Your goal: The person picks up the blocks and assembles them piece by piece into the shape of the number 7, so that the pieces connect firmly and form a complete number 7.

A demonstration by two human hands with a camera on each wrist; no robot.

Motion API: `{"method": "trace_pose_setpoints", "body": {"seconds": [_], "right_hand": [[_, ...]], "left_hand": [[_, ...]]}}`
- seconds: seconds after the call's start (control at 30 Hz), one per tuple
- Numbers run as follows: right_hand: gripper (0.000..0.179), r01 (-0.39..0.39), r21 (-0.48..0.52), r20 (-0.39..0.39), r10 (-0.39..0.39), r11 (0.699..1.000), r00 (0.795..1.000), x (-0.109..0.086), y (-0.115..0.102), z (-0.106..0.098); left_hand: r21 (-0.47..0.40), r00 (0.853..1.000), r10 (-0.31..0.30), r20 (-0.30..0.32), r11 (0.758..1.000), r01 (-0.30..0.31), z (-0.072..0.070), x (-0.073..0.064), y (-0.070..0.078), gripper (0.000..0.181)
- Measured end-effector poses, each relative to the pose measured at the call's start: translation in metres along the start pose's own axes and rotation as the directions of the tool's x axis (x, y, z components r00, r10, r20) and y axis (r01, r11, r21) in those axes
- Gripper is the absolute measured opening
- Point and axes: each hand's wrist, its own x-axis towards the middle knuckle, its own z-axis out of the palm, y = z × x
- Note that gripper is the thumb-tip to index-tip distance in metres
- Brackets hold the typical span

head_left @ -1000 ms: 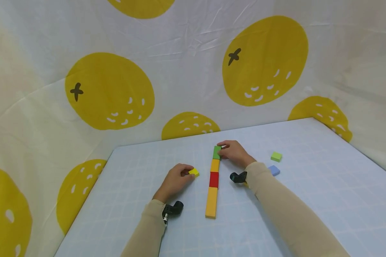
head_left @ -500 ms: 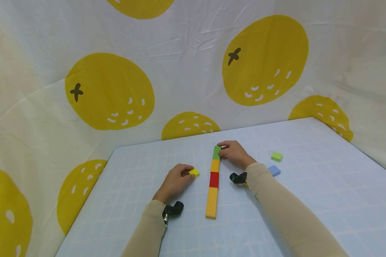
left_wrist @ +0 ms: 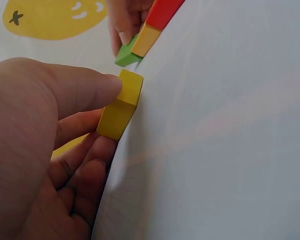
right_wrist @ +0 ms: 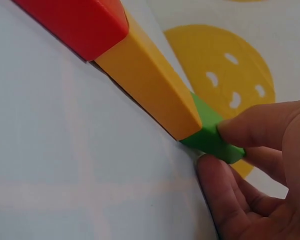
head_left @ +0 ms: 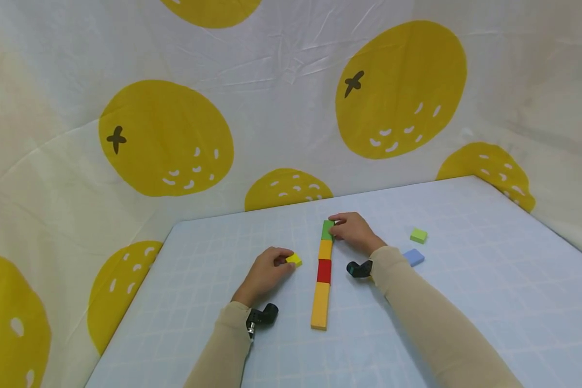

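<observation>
A straight row of wooden blocks runs away from me on the table. Nearest is a long orange block (head_left: 320, 306), followed by a red block (head_left: 324, 271), a short orange block (head_left: 325, 249) and a green block (head_left: 327, 229) at the far end. My right hand (head_left: 355, 233) pinches the green block between thumb and fingers; in the right wrist view this green block (right_wrist: 212, 135) meets the end of the orange one. Left of the row, my left hand (head_left: 265, 274) pinches a yellow block (left_wrist: 121, 105) by its sides, low over the tabletop and apart from the row.
Right of the row lie a light green block (head_left: 418, 236) and a blue block (head_left: 414, 257), the blue one partly covered by my right sleeve (head_left: 417, 302). A sliver of another yellow piece peeks out by the right wrist camera (head_left: 359, 269). A fruit-patterned curtain (head_left: 291, 108) hangs behind the table.
</observation>
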Motion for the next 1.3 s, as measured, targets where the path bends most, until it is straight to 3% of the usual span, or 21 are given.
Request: {"method": "trace_pose_setpoints", "body": {"seconds": [1.3], "right_hand": [[0.044,-0.009,-0.075,0.052,0.013,0.997,0.999,0.005,-0.0005,-0.002]], "left_hand": [[0.009,1.0,0.0,-0.002,1.0,0.0,-0.0014,-0.001,0.0034,0.03]]}}
